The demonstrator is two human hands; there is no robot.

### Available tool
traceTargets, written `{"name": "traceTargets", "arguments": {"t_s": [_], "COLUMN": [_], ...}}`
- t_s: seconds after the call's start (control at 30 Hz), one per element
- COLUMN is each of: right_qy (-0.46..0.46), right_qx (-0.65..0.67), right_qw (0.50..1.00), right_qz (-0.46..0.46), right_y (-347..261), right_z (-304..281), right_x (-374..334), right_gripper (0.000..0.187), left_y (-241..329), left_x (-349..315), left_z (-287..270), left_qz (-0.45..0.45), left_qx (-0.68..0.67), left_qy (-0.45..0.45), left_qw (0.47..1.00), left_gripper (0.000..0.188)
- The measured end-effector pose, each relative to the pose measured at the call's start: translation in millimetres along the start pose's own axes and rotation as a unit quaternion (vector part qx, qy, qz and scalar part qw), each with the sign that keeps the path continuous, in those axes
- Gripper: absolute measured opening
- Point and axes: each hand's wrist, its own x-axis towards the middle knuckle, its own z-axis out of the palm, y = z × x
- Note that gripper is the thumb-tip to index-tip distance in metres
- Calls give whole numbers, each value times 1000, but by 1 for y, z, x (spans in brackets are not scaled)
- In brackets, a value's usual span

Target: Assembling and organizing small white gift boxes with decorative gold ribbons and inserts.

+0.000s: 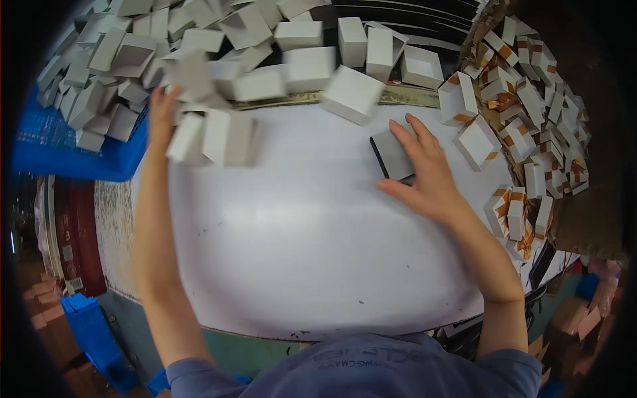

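Note:
My left hand (pixel 161 113) reaches to the far left, at the side of several small white boxes. Its fingers are smeared by motion and partly hidden, so its grip is unclear. Right beside it are a blurred white box (pixel 192 76) and two more white boxes, a narrow one (pixel 187 138) and a wider one (pixel 227 137), at the table's far left. My right hand (pixel 428 169) is at the right on a grey block with a black edge (pixel 393 156), thumb along its near side and fingers over its far side. The block lies on the white tabletop (pixel 298 245).
A heap of white boxes (pixel 249 26) lines the back, some spilling over a blue crate (pixel 79 156) at the left. White boxes with orange-brown ribbon (pixel 521 139) are piled at the right. One plain white box (pixel 353 94) sits at the table's far edge.

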Motion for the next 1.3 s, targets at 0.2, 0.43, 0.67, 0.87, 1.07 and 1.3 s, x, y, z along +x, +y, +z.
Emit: {"name": "traceTargets", "arguments": {"t_s": [0.2, 0.43, 0.67, 0.87, 1.07, 1.3], "right_qy": [27, 51, 37, 124, -126, 96], "right_qx": [17, -28, -12, 100, 96, 71], "right_qw": [999, 997, 997, 982, 928, 963], "right_qz": [-3, -53, -60, -100, -339, -242], "right_y": [-2, 5, -2, -22, -43, -23], "right_z": [3, -17, -13, -43, -52, 5], "right_x": [-16, -49, -47, -65, -215, -106], "right_gripper": [72, 54, 45, 42, 41, 46], "left_y": [211, 289, 356, 339, 296, 369], "left_x": [57, 31, -28, -15, -36, -79], "left_z": [24, -35, -90, -88, -99, -79], "left_qz": [-278, -80, 62, 9, -41, -279], "left_qx": [-270, -187, -25, 56, 91, -384], "left_qy": [-47, -160, -391, -349, -83, 46], "left_qw": [921, 966, 918, 935, 992, 879], "left_gripper": [72, 85, 80, 54, 40, 14]}}
